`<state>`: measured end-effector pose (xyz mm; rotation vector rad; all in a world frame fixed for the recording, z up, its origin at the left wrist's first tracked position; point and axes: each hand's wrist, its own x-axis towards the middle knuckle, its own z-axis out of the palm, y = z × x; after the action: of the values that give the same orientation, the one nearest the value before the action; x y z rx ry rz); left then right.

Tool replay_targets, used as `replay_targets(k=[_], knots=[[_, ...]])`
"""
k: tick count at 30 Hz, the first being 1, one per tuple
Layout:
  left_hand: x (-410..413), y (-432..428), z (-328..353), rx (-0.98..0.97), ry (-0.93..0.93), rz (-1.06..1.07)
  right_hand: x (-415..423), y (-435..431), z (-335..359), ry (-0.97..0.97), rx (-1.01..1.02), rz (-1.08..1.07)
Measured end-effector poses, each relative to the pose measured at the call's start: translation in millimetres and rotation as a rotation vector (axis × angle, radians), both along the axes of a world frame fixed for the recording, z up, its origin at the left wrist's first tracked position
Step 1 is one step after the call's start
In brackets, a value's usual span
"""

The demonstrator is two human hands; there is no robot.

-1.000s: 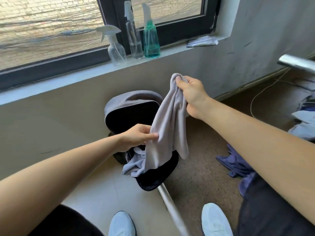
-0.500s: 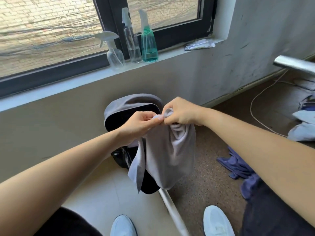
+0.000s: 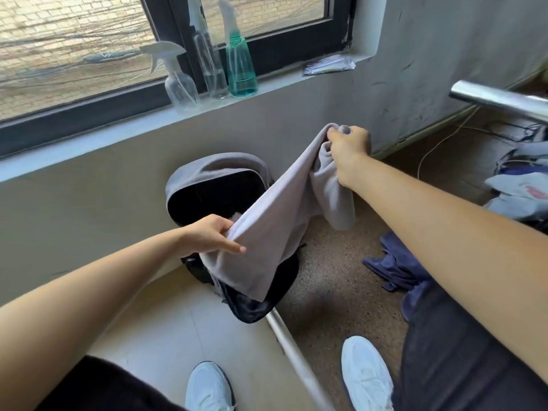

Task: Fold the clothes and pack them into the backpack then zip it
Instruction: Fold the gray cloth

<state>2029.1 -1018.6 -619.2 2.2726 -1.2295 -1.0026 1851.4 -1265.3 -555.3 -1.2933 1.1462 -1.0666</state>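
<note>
A light grey garment [image 3: 275,226] is stretched in the air between my two hands, above the backpack. My left hand [image 3: 212,237] pinches its lower left edge. My right hand [image 3: 348,151] grips the upper right corner, held higher and further right. The grey and black backpack [image 3: 213,185] leans open against the wall under the window, its dark inside facing me. The garment hides its lower half.
A blue garment [image 3: 394,265] lies on the brown floor at right, with more clothes [image 3: 522,191] further right. Three spray bottles [image 3: 207,54] stand on the window sill. A white pole [image 3: 293,357] runs along the floor between my white shoes. A metal tube [image 3: 498,99] juts in at right.
My hands were together at the garment's top half a second ago. They have pulled apart, the right hand up and right, the left hand down and left, spreading the cloth.
</note>
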Motion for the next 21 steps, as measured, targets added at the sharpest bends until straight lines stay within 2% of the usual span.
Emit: replay_targets(k=[3,6,9,14,21], knots=[[11,7,-3,0.074,-0.017,0.035,-7,-10,-3,0.017,0.023,-0.026],[19,11,5,0.059,-0.039,0.093,-10,-7,-7,0.245,-0.066,0.088],[16,11,20,-0.075,0.078,0.184,-8,-3,-14,0.421,-0.258,0.234],[-3,4,44,-0.270,0.351,0.304,-11,15,-13,0.308,-0.448,0.501],[-24,-6,56,-0.444,0.505,0.377,-11,49,0,0.123,-0.417,0.770]])
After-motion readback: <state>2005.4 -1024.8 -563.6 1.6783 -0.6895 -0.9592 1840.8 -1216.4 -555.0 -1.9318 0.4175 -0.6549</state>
